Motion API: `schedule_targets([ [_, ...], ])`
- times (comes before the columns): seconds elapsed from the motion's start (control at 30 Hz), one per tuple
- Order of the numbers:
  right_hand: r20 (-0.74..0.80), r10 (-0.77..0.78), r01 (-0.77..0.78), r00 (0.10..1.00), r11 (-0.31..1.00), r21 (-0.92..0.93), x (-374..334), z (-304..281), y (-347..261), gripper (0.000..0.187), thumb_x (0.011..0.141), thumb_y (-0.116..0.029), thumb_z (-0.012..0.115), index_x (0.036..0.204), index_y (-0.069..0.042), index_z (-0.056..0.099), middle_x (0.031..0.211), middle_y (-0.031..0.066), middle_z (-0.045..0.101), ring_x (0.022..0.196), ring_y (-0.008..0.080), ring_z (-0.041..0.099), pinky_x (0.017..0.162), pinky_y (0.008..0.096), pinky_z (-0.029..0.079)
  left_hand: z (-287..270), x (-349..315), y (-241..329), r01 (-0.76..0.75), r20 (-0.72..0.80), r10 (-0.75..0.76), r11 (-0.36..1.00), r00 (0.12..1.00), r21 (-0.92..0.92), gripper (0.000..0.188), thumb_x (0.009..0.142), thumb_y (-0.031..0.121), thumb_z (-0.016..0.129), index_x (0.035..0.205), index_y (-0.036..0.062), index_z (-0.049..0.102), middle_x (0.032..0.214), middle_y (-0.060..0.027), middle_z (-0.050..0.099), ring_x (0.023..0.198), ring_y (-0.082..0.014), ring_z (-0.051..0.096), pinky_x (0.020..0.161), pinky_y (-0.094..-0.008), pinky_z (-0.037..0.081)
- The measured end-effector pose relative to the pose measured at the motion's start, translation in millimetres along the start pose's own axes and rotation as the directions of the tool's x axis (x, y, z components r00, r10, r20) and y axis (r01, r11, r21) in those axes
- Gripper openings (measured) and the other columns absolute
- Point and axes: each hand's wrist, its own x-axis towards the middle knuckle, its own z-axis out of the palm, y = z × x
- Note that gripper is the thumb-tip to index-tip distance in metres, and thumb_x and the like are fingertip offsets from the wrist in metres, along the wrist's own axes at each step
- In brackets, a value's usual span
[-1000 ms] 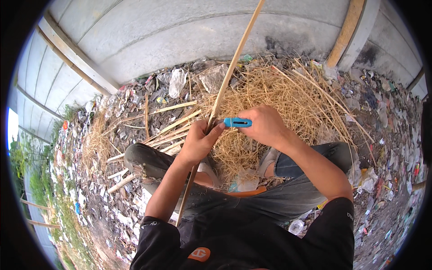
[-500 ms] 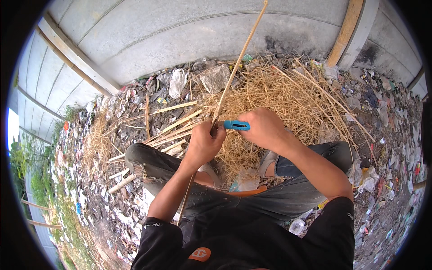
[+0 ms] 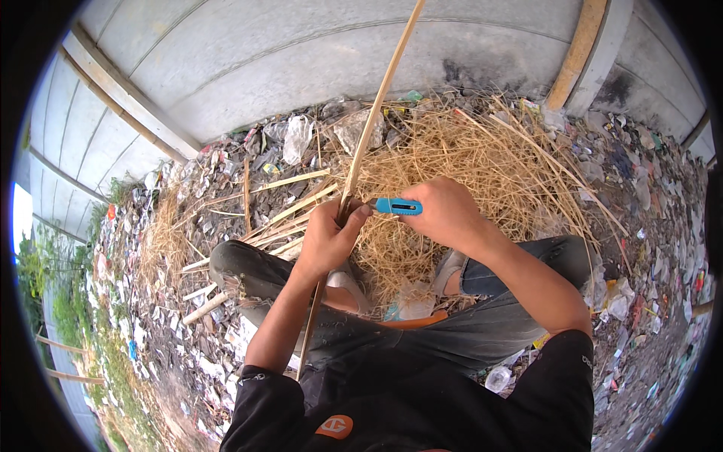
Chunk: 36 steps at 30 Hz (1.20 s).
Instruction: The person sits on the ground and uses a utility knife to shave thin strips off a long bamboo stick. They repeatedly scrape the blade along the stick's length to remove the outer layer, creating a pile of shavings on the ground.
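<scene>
My left hand (image 3: 330, 235) is closed around a long, thin bamboo strip (image 3: 374, 117). The strip's pale upper part rises past the wall, and its darker lower end runs down beside my left forearm. In my right hand (image 3: 446, 214) is a blue box cutter (image 3: 399, 206), its handle pointing left toward the strip. The cutter's short blade tip is close to the left thumb; whether it touches the bamboo I cannot tell. Below both hands lies a heap of straw-coloured shavings (image 3: 467, 158).
Split bamboo pieces (image 3: 294, 215) lie by my left knee. Something orange (image 3: 418, 322) shows between my legs. A stone block (image 3: 350, 132) sits near the grey concrete wall (image 3: 301, 60), which has a bamboo post (image 3: 576, 53). Scattered plastic litter covers the ground around me.
The bamboo strip's upper part has shifted left, and a wider face of it now shows. My left hand has moved slightly left and down; the cutter remains beside it.
</scene>
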Motion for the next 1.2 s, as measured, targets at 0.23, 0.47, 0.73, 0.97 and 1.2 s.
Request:
schedule_targets([
  [0.23, -0.026, -0.052, 0.051, 0.998, 0.998, -0.024, 0, 6, 1, 0.015, 0.083, -0.016, 0.074, 0.073, -0.006, 0.068, 0.063, 0.0144, 0.064, 0.058, 0.0346, 0.065, 0.057, 0.0468, 0.049, 2, -1, 5, 0.023, 0.000, -0.023, 0.998, 1.000, 0.051, 0.028, 0.099, 0.023, 0.070, 0.092, -0.0036, 0.070, 0.060, 0.0029, 0.053, 0.055, -0.0056, 0.042, 0.049, -0.0303, 0.034],
  [0.47, -0.091, -0.104, 0.092, 0.990, 0.988, -0.124, -5, 13, -1, 0.013, 0.082, -0.016, 0.074, 0.075, -0.008, 0.068, 0.067, 0.0123, 0.066, 0.063, 0.0339, 0.067, 0.058, 0.0468, 0.051, 3, 0, 1, -0.019, -0.012, 0.021, 0.994, 1.000, 0.106, 0.024, 0.095, 0.020, 0.069, 0.087, -0.0030, 0.069, 0.057, -0.0013, 0.052, 0.053, -0.0080, 0.044, 0.049, -0.0326, 0.036],
  [0.73, -0.159, -0.129, 0.098, 0.979, 0.976, -0.192, -9, 19, -2, 0.009, 0.081, -0.014, 0.075, 0.078, -0.008, 0.068, 0.068, 0.0110, 0.065, 0.063, 0.0340, 0.068, 0.056, 0.0465, 0.052, 6, 3, 3, 0.037, -0.040, -0.032, 0.991, 0.999, 0.128, 0.021, 0.087, 0.018, 0.067, 0.081, -0.0027, 0.069, 0.054, -0.0029, 0.052, 0.050, -0.0090, 0.046, 0.048, -0.0329, 0.037],
  [0.97, -0.192, -0.106, 0.036, 0.976, 0.941, -0.336, -6, 17, 0, 0.010, 0.078, -0.010, 0.076, 0.087, -0.010, 0.073, 0.069, 0.0099, 0.065, 0.062, 0.0308, 0.068, 0.055, 0.0447, 0.053, -3, 5, -1, 0.072, 0.040, -0.076, 0.994, 0.996, 0.082, 0.017, 0.091, 0.014, 0.067, 0.087, -0.0023, 0.071, 0.064, 0.0033, 0.058, 0.058, -0.0043, 0.046, 0.052, -0.0282, 0.036],
  [1.2, -0.225, -0.182, 0.097, 0.957, 0.934, -0.343, -5, 10, 1, 0.004, 0.085, -0.010, 0.069, 0.081, -0.008, 0.068, 0.068, 0.0107, 0.064, 0.059, 0.0299, 0.069, 0.052, 0.0436, 0.053, -8, 6, 3, 0.089, 0.046, -0.090, 0.996, 0.995, 0.013, 0.017, 0.091, 0.015, 0.069, 0.089, -0.0022, 0.072, 0.064, 0.0042, 0.058, 0.059, -0.0043, 0.046, 0.053, -0.0274, 0.036],
])
